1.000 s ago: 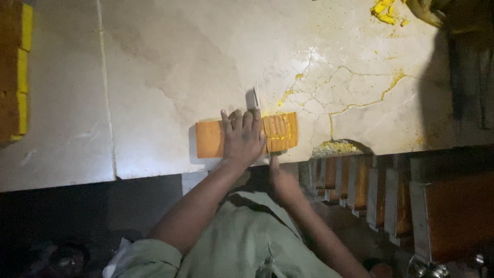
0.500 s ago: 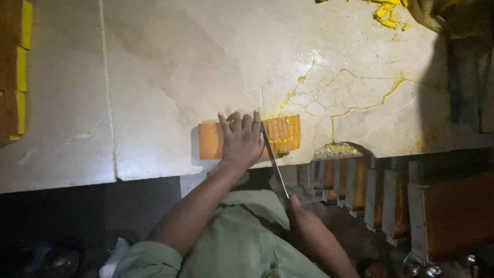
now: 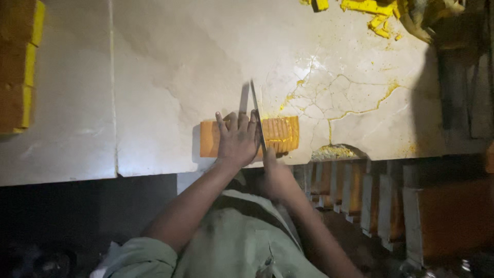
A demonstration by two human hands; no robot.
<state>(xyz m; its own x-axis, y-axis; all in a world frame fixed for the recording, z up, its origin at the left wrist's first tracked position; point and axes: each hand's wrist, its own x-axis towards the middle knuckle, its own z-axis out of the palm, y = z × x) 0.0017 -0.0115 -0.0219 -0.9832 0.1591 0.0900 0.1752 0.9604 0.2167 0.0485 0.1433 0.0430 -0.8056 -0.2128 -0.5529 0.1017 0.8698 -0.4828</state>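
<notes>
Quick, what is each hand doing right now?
Left hand: open, flat on the orange block.
Right hand: closed around the knife handle.

No packages, labels, signs or screens appear anywhere in this view.
</notes>
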